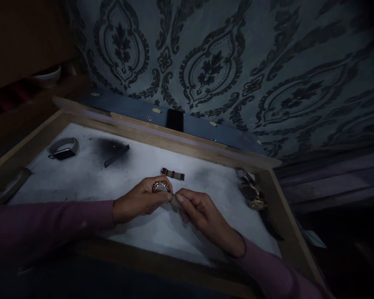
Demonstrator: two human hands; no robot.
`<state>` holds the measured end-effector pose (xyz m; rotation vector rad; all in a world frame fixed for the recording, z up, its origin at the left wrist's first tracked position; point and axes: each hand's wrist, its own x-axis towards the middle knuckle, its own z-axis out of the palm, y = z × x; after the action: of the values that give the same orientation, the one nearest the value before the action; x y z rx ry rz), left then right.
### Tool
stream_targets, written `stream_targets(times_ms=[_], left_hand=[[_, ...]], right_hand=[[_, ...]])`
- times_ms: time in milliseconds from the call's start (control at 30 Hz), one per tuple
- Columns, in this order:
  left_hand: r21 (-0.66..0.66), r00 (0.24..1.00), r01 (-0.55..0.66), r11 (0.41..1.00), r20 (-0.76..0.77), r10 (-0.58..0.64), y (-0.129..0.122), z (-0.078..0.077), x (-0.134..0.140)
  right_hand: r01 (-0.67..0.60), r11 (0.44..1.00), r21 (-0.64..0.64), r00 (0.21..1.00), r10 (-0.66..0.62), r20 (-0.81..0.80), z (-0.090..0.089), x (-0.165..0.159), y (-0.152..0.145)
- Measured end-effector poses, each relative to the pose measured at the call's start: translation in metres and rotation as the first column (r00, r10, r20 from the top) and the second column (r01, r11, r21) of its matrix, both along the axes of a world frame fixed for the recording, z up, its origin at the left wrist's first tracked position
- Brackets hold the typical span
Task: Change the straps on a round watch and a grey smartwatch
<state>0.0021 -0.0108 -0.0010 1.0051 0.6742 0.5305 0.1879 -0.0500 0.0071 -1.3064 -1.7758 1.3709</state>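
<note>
1 watch [160, 187] in L hand [142, 197], strap [175, 202] btwn R fingers [188, 204]

From close at the near side, the head camera faces forward and down across a wooden tray [287, 220] toward the far wall [210, 72].

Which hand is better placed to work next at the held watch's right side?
Probably the right hand: its fingertips pinch just beside the watch, while the left hand grips it.
</note>
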Motion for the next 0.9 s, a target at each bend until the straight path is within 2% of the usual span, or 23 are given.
stream_targets(times_ms=[333,633,900], left_hand=[[0.025,0.999,0.047,0.999,0.012,-0.048,0.0002,0.0001,-0.0022],[0.165,0.993,0.112,0.980,-0.063,-0.103,0.0001,-0.0018,-0.0065],[0.167,0.999,0.050,0.985,-0.018,-0.047,-0.0019,-0.0007,-0.0037]], right_hand=[[0.012,0.996,0.086,0.998,-0.018,0.066,0.0000,0.0006,-0.0026],[-0.034,0.968,0.249,0.978,-0.019,0.206,0.0017,-0.0008,-0.0060],[0.013,0.964,0.264,0.988,-0.052,0.143,0.0055,-0.0036,-0.0047]])
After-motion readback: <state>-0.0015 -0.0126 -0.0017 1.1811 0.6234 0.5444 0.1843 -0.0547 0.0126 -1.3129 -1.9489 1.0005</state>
